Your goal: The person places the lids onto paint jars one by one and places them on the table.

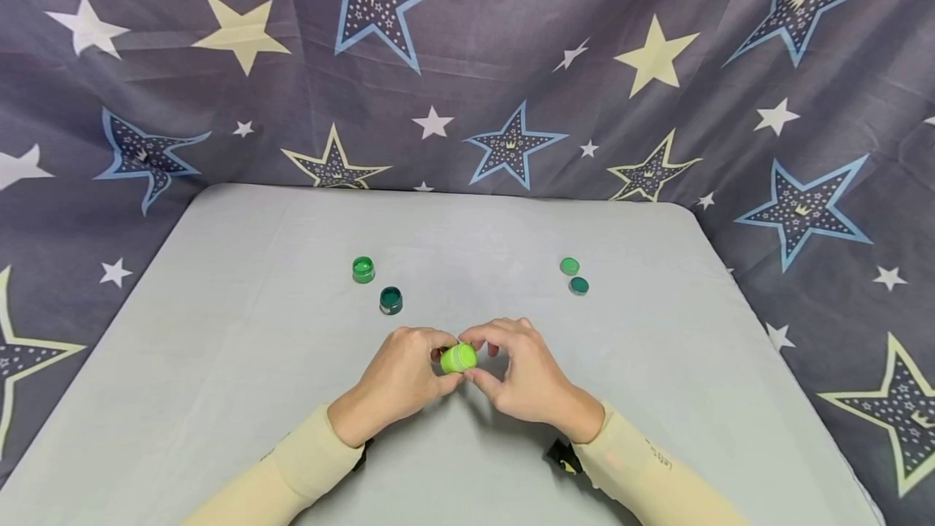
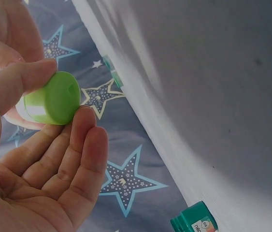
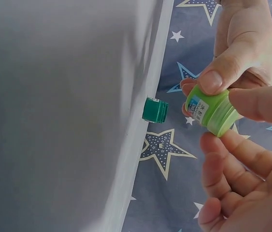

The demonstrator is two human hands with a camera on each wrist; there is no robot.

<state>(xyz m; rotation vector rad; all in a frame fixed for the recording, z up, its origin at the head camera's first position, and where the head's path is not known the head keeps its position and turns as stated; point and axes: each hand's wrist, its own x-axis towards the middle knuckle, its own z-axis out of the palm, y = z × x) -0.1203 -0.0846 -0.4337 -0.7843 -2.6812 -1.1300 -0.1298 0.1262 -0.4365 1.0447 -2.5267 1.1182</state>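
The left hand (image 1: 398, 372) pinches the labelled body of a light-green jar (image 1: 458, 358); the right hand's (image 1: 526, 372) grip pinches its banded end — long axis running between them, neither hand nearer. Beyond on the grey worktop (image 1: 219, 331): a green jar (image 1: 363, 270) and dark-green jar (image 1: 391, 301) leftward, green lid (image 1: 570, 266) and teal lid (image 1: 579, 286) rightward — star-patterned cloth (image 1: 467, 39) behind.
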